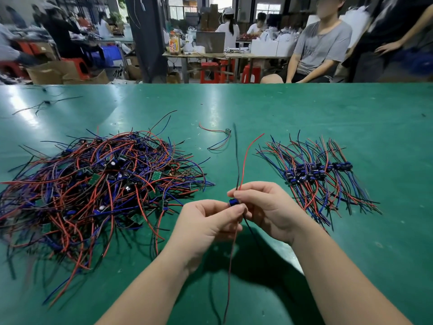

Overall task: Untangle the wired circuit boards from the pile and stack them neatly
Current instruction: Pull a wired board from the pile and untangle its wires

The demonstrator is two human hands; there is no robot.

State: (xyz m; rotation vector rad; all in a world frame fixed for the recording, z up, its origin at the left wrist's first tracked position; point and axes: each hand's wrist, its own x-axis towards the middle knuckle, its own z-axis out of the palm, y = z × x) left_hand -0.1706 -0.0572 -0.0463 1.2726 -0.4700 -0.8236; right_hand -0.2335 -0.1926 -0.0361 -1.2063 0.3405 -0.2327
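Together our forearms angle in over the green table [281, 109] and meet at its near middle. Our left hand [206, 221] pinches a small blue board [233, 202] between thumb and curled fingers; our right hand [269, 209] pinches the same board from the other side. Its red and black wires [245, 160] rise above and hang below our wrists. The tangled pile [93, 184] lies to the left, the neat stack [316, 174] to the right, and a stray board [228, 133] lies beyond.
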